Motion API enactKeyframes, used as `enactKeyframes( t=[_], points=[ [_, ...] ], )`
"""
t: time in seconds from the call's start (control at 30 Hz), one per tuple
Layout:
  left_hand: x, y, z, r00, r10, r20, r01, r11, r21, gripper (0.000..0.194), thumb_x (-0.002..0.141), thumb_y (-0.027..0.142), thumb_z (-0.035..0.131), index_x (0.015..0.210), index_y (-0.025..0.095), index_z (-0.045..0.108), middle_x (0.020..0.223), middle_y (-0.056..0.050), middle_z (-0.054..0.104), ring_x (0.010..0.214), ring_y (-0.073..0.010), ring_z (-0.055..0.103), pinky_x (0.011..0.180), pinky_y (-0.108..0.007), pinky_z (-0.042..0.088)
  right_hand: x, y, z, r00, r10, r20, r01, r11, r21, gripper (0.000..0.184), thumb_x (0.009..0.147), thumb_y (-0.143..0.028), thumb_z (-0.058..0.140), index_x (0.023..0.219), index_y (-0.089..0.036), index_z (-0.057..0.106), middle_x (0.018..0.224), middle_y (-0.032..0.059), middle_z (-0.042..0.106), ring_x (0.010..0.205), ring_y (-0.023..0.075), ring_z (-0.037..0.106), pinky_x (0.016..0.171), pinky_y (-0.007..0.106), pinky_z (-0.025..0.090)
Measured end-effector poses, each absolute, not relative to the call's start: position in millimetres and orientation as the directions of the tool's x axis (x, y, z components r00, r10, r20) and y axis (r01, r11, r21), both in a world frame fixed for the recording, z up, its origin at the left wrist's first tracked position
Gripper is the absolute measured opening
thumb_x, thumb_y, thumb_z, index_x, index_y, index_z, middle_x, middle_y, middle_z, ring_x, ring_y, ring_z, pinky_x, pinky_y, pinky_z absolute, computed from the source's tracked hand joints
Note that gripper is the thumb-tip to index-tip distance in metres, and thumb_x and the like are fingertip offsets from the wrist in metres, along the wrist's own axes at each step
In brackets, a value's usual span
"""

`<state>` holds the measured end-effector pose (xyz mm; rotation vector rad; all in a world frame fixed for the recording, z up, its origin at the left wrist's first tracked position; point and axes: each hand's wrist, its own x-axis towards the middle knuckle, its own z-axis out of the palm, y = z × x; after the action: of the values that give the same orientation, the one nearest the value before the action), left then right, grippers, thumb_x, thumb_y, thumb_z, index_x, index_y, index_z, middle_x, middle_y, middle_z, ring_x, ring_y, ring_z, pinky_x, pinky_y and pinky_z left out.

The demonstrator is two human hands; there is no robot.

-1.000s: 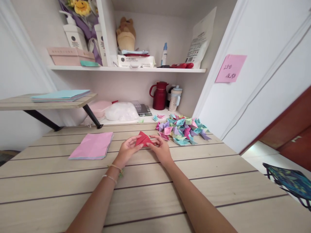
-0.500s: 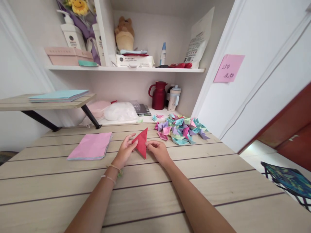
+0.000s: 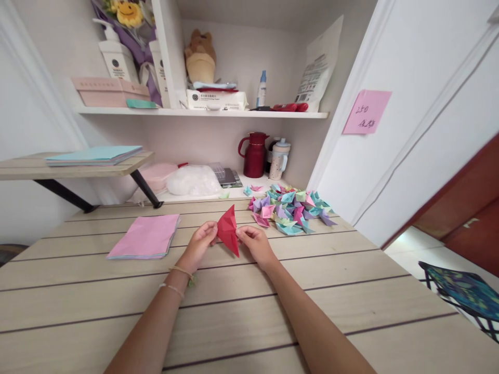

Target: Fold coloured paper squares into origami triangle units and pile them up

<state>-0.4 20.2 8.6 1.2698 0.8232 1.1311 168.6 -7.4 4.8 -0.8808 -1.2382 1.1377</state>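
Observation:
A red folded paper [image 3: 227, 230], roughly triangular with pointed ends at top and bottom, is held up over the wooden table [image 3: 241, 322]. My left hand [image 3: 203, 239] pinches its left corner between thumb and fingers. On the opposite edge, my right hand [image 3: 251, 240] grips the paper with thumb and forefinger. Behind and to the right lies a heap of folded paper boats [image 3: 290, 210] in pink, purple, teal and green. A stack of square pink paper [image 3: 144, 236] rests left of my left hand.
A small raised shelf [image 3: 128, 165] at the left carries blue paper sheets [image 3: 95, 155]. Behind the table stand a dark red jug [image 3: 255, 156], a tumbler [image 3: 279, 158] and a white plastic bag [image 3: 194, 180]. A folding stool [image 3: 462, 291] is on the floor at the right.
My left fingers have shifted from lying across the red paper's face to pinching its left corner. The paper has turned a little, its lower point swinging right.

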Motion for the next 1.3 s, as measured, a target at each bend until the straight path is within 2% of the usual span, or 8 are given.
enactKeyframes(
  t=[0.3, 0.37, 0.5, 0.67, 0.83, 0.97, 1.13, 1.3],
  points=[
    [-1, 17, 10, 0.306, 0.944, 0.125, -0.186, -0.07, 0.98, 0.024, 0.072, 0.038, 0.061, 0.082, 0.017, 0.06, 0.069, 0.0, 0.058, 0.062, -0.0102, 0.05, 0.057, -0.02, 0.036, 171, -4, 1, -0.057, 0.96, 0.274, -0.216, 0.256, -0.942, 0.026, 0.069, -0.044, 0.062, 0.07, -0.019, 0.06, 0.064, -0.001, 0.061, 0.06, 0.0126, 0.055, 0.061, 0.025, 0.044],
    [0, 17, 10, 0.306, 0.941, 0.142, -0.184, -0.087, 0.979, 0.023, 0.072, 0.038, 0.061, 0.082, 0.017, 0.06, 0.067, 0.0, 0.057, 0.06, -0.0095, 0.048, 0.056, -0.02, 0.035, 169, -5, 0, -0.046, 0.963, 0.265, -0.239, 0.247, -0.939, 0.026, 0.07, -0.041, 0.062, 0.085, -0.02, 0.059, 0.066, -0.0014, 0.061, 0.061, 0.0129, 0.056, 0.062, 0.025, 0.045],
    [2, 16, 13, 0.276, 0.947, 0.163, -0.124, -0.133, 0.983, 0.025, 0.07, 0.036, 0.063, 0.085, 0.016, 0.063, 0.064, 0.001, 0.057, 0.055, -0.009, 0.046, 0.054, -0.02, 0.036, 163, -8, 2, -0.08, 0.971, 0.226, -0.191, 0.208, -0.959, 0.052, 0.066, -0.031, 0.066, 0.114, -0.024, 0.048, 0.079, 0.0001, 0.066, 0.071, 0.016, 0.061, 0.066, 0.028, 0.048],
    [4, 14, 13, 0.25, 0.961, 0.119, -0.119, -0.091, 0.989, 0.034, 0.07, 0.038, 0.064, 0.096, 0.016, 0.062, 0.076, -0.003, 0.064, 0.065, -0.0129, 0.056, 0.061, -0.022, 0.042, 162, -12, 4, -0.044, 0.932, 0.36, -0.028, 0.359, -0.933, 0.024, 0.074, -0.026, 0.054, 0.095, -0.021, 0.064, 0.09, 0.0041, 0.068, 0.079, 0.0212, 0.063, 0.069, 0.033, 0.05],
    [6, 15, 12, 0.251, 0.961, 0.116, -0.132, -0.085, 0.988, 0.036, 0.068, 0.041, 0.063, 0.094, 0.015, 0.062, 0.087, -0.006, 0.067, 0.08, -0.0182, 0.061, 0.066, -0.025, 0.046, 165, -14, 2, 0.029, 0.886, 0.463, 0.15, 0.454, -0.878, 0.03, 0.074, -0.016, 0.048, 0.094, -0.027, 0.068, 0.096, 0.0005, 0.068, 0.092, 0.0224, 0.061, 0.084, 0.038, 0.046],
    [5, 15, 12, 0.242, 0.967, 0.081, -0.169, -0.04, 0.985, 0.045, 0.063, 0.037, 0.07, 0.1, 0.015, 0.058, 0.08, -0.006, 0.068, 0.074, -0.019, 0.063, 0.064, -0.027, 0.047, 165, -15, 3, -0.038, 0.887, 0.46, 0.128, 0.461, -0.878, 0.032, 0.071, -0.015, 0.047, 0.091, -0.026, 0.07, 0.094, 0.0002, 0.069, 0.086, 0.0205, 0.063, 0.078, 0.034, 0.048],
    [2, 17, 9, 0.127, 0.988, 0.092, -0.22, -0.062, 0.974, 0.046, 0.062, 0.033, 0.071, 0.1, 0.015, 0.054, 0.082, -0.008, 0.069, 0.069, -0.0175, 0.064, 0.063, -0.027, 0.048, 164, -15, 3, -0.186, 0.927, 0.326, 0.114, 0.35, -0.93, 0.022, 0.066, -0.022, 0.061, 0.085, -0.02, 0.071, 0.069, 0.0003, 0.069, 0.058, 0.0145, 0.059, 0.055, 0.025, 0.045],
    [3, 16, 9, 0.109, 0.982, 0.153, -0.181, -0.132, 0.975, 0.029, 0.063, 0.036, 0.069, 0.082, 0.014, 0.062, 0.08, -0.006, 0.069, 0.075, -0.0179, 0.063, 0.068, -0.027, 0.048, 164, -11, 3, -0.03, 0.948, 0.316, 0.023, 0.317, -0.948, 0.023, 0.066, -0.039, 0.066, 0.073, -0.017, 0.069, 0.071, 0.0031, 0.068, 0.065, 0.0167, 0.059, 0.061, 0.027, 0.046]
  ],
)
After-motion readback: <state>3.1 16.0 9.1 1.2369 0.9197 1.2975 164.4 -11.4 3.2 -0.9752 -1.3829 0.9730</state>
